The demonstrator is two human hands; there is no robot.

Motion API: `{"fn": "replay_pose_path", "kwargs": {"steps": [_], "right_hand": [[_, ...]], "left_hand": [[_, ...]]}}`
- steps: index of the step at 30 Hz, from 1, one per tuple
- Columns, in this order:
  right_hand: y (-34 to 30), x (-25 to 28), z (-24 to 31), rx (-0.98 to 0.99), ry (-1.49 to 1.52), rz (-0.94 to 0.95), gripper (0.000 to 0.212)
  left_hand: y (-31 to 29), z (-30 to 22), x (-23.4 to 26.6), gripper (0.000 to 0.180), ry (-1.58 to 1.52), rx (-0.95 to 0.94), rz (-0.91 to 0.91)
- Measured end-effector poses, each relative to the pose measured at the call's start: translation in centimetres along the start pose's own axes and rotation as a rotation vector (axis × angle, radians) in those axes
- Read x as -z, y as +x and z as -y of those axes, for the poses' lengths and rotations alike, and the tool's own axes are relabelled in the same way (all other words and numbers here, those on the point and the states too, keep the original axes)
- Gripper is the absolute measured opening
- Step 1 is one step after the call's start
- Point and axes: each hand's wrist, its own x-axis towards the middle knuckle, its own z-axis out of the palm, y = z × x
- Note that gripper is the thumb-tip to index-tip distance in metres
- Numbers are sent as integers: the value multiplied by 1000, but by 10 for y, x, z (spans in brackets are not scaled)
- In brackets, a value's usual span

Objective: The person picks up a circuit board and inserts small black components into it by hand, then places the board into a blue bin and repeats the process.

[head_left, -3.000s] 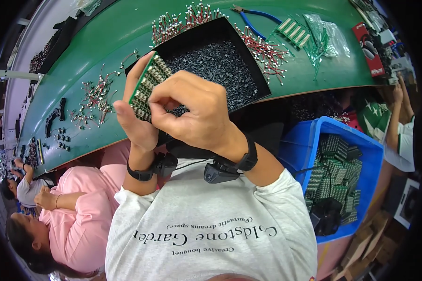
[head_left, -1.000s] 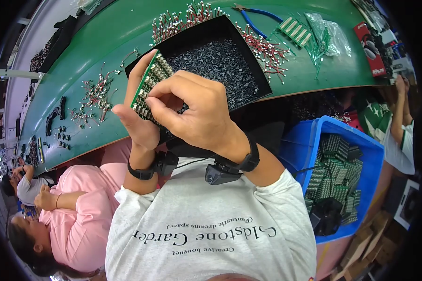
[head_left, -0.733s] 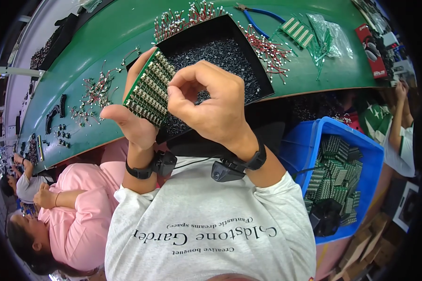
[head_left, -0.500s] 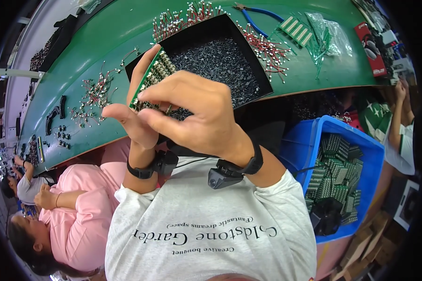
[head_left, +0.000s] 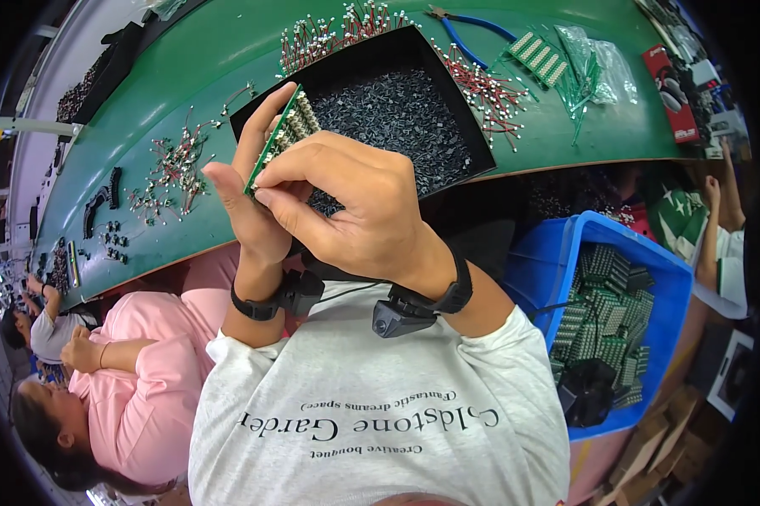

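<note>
My left hand holds a green circuit board tilted over the left side of a black tray. Rows of small pale connectors cover the board's face. Its fingers lie behind the board, and the thumb stands away from it. At the board's near end, the thumb and forefinger of my right hand are pinched together. Whatever is between those fingertips is too small to make out. Many tiny dark pieces fill the tray, partly hidden by my right hand.
Red-wired connectors lie behind and beside the tray, with more wired connectors at left. Blue-handled pliers and another board lie at far right. A blue bin of boards stands right; a person in pink sits left.
My left thumb has lifted away from the right fingers. The board is turned more edge-on, and my right fingertips have shifted slightly at its near end.
</note>
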Motion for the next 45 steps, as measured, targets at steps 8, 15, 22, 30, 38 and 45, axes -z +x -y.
{"fn": "replay_pose_path", "kwargs": {"steps": [8, 15, 22, 30, 38, 45], "right_hand": [[1, 15, -3, -125, -99, -14, 17], [-8, 4, -7, -14, -82, 99, 21], [-10, 0, -5, -56, -36, 36, 17], [-6, 10, -2, -104, -81, 40, 15], [-13, 6, -11, -41, -103, 128, 17], [-15, 2, -11, -82, -30, 99, 15]], "left_hand": [[7, 6, 4, 92, -313, -21, -105], [7, 4, -5, 88, -269, 28, -127], [5, 3, -10, 89, -164, 9, -142], [9, 3, -3, 83, -259, 3, -204], [8, 8, 1, 87, -310, 30, -136], [7, 9, -2, 86, -254, 11, -170]]}}
